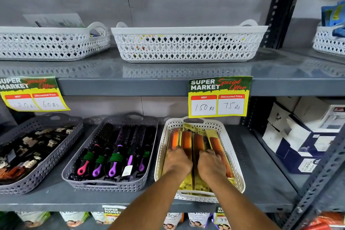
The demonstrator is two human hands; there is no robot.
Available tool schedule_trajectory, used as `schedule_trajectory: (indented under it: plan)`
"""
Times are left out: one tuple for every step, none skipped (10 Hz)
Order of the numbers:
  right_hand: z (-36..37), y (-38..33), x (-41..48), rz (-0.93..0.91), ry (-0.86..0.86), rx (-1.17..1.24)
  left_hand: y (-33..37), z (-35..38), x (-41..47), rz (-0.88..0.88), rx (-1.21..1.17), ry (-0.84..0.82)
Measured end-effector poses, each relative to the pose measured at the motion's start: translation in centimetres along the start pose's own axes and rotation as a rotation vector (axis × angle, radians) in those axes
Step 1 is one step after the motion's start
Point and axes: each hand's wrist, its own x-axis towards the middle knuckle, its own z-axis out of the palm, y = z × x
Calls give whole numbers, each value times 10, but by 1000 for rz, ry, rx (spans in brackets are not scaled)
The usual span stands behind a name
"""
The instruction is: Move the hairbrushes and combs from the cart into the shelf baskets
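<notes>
A white basket (232,155) on the middle shelf holds several orange-brown combs (186,142) in yellow packets, lying side by side. Both of my hands are inside it. My left hand (177,160) rests palm down on the left combs, fingers curled over them. On the packets to the right, my right hand (211,164) presses with its fingers bent onto them. To the left, a grey basket (104,185) holds several round hairbrushes (119,147) with black, pink and purple handles. The cart is out of view.
A grey basket (56,147) of hair clips sits at far left. The upper shelf carries white baskets (186,46). A price tag (219,97) hangs over the comb basket's back. White boxes (306,132) fill the right bay behind a slotted post (321,177).
</notes>
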Motion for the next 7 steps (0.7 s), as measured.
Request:
schedule_trajectory:
  plan:
    - [-1,1,-1,-3,11,-1,1,0,-3,1,40,4]
    - [-3,1,-1,-11,22,-22,4,-1,-7,0,91,8]
    - [-4,0,-1,-11,26,-31,5,-1,-8,17,130,19]
    - [-4,0,-5,-21,57,-47,2,-2,-12,61,202,57]
    - [-9,0,-9,-16,84,-20,0,-6,-14,122,240,90]
    - [-18,3,-24,-47,200,90,-7,-17,-22,255,249,196]
    - [-25,3,-35,-78,313,246,-16,-25,-28,427,254,285]
